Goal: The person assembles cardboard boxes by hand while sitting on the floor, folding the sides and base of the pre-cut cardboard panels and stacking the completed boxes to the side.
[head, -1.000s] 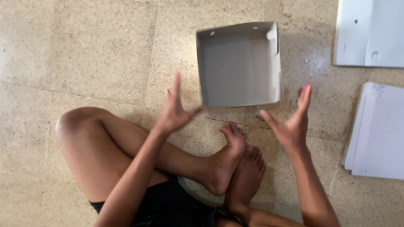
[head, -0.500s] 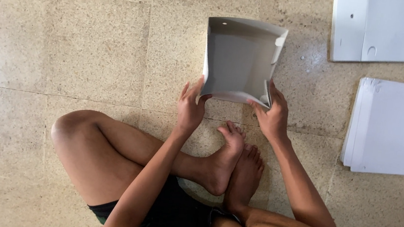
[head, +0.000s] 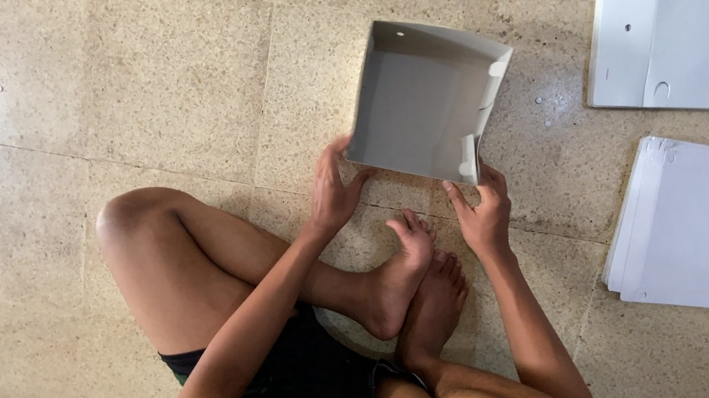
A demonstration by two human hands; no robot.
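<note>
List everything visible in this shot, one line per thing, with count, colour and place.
folded cardboard box: one, grey-white, open side up, on the floor in front of the person, held at its near corners
flat cardboard sheet: one in sight, white with cut slots, top right corner of the floor
stack of flat sheets: one pile, white, right edge of the floor; number of sheets cannot be told
floor: speckled beige tiles, all around
shorts: one, black, at the bottom centre
legs and bare feet: two, crossed, below the box
left hand: one, fingers on the box's near left corner
right hand: one, fingers on the box's near right corner
</note>
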